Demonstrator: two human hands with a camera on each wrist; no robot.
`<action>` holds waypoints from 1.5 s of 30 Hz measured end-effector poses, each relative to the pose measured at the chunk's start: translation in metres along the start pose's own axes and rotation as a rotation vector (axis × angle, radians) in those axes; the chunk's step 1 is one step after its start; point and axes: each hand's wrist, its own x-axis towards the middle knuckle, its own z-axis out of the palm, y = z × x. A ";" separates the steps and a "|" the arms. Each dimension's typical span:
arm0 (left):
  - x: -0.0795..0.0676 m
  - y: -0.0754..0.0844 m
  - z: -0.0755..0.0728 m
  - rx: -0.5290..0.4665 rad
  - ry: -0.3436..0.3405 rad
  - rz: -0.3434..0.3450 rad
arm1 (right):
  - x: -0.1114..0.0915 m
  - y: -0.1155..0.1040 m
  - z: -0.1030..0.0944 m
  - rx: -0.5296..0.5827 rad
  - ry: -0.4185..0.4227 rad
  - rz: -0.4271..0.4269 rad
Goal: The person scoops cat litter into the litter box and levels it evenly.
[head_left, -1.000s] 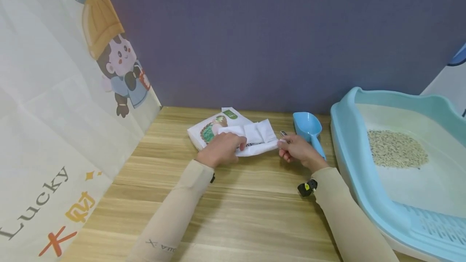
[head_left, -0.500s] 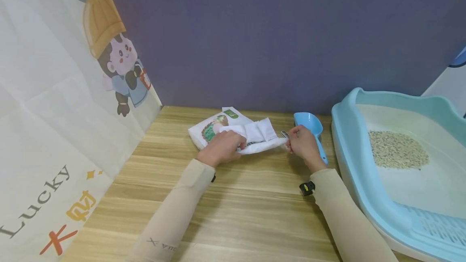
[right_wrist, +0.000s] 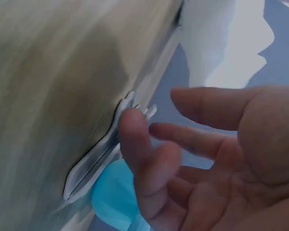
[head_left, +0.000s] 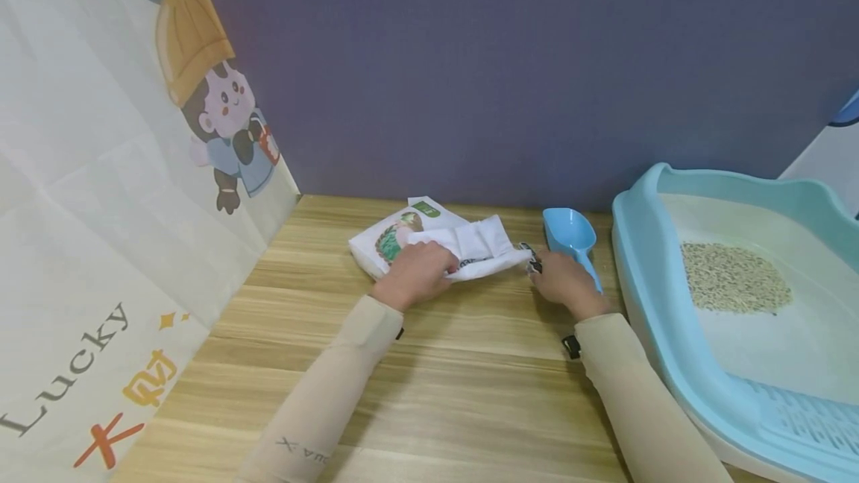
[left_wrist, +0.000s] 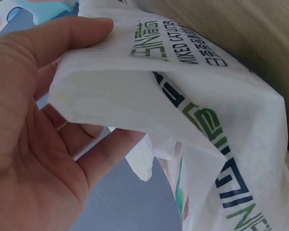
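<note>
A white cat litter bag (head_left: 470,244), printed with green and dark lettering, lies with its top folded over. My left hand (head_left: 417,272) grips the fold; in the left wrist view its thumb lies over the bag and other fingers pass beneath. My right hand (head_left: 566,280) is just right of the bag's end, over the handle of a light blue scoop (head_left: 569,228). Beside its fingertips lies a slim dark-and-silver object (right_wrist: 98,161), its kind unclear. In the right wrist view the thumb and index finger are apart; whether the index finger touches that object I cannot tell.
A light blue litter box (head_left: 644,274) holding a patch of pale pellets (head_left: 731,278) stands at the right. A dark panel (head_left: 470,73) rises behind the wooden table (head_left: 456,371). A white printed curtain (head_left: 87,192) borders the left.
My right hand, which pinched the bag's right end, has let go and moved slightly right to the slim object. My left hand stays on the fold.
</note>
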 end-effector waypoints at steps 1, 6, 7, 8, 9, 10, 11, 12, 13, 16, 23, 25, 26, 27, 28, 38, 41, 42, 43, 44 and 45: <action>0.000 0.001 0.000 0.001 -0.001 -0.002 | 0.000 0.000 0.001 -0.014 -0.007 0.005; 0.000 0.004 0.001 0.006 -0.002 -0.002 | 0.000 0.000 0.005 -0.055 -0.012 0.037; 0.000 0.004 0.001 0.011 0.000 -0.001 | 0.000 0.000 0.006 -0.063 -0.012 0.041; 0.000 0.004 0.001 0.014 -0.002 -0.002 | 0.000 0.000 0.007 -0.071 -0.014 0.044; 0.000 0.005 0.001 0.019 -0.002 -0.003 | 0.000 0.000 0.008 -0.079 -0.014 0.045; 0.000 0.005 0.001 0.024 -0.002 -0.003 | 0.000 0.000 0.008 -0.088 -0.011 0.047; 0.000 0.006 0.002 0.030 -0.002 -0.002 | 0.000 0.000 0.009 -0.096 -0.006 0.049; 0.000 0.006 0.002 0.037 -0.002 -0.001 | 0.000 0.000 0.009 -0.103 -0.004 0.052; 0.000 0.006 0.003 0.042 -0.005 0.000 | 0.000 0.000 0.009 -0.109 -0.002 0.054; 0.000 0.007 0.004 0.053 -0.007 0.003 | -0.001 -0.002 0.007 -0.111 -0.004 0.076; 0.000 0.008 0.006 0.078 -0.011 -0.003 | -0.006 -0.004 -0.001 -0.102 0.007 0.076; 0.000 0.008 0.007 0.095 -0.008 0.001 | -0.008 -0.005 -0.004 -0.091 0.008 0.052; 0.000 0.009 0.008 0.104 -0.006 0.003 | -0.008 -0.005 -0.005 -0.078 0.000 0.039; 0.000 0.009 0.008 0.110 -0.006 0.005 | -0.008 -0.005 -0.005 -0.065 -0.007 0.028; 0.000 0.010 0.009 0.118 -0.006 0.007 | -0.008 -0.005 -0.006 -0.055 -0.015 0.016; 0.001 0.014 0.013 0.172 0.023 0.020 | -0.012 -0.010 -0.016 0.057 -0.148 0.016; 0.001 0.014 0.014 0.189 0.034 0.024 | -0.014 -0.013 -0.019 0.083 -0.168 0.032; 0.001 0.014 0.015 0.193 0.037 0.023 | -0.015 -0.014 -0.020 0.086 -0.165 0.031; 0.001 0.014 0.015 0.198 0.040 0.022 | -0.016 -0.015 -0.020 0.088 -0.156 0.028; 0.001 0.014 0.015 0.205 0.043 0.019 | -0.016 -0.015 -0.021 0.089 -0.140 0.022; 0.000 0.014 0.016 0.212 0.048 0.018 | -0.017 -0.016 -0.021 0.092 -0.120 0.017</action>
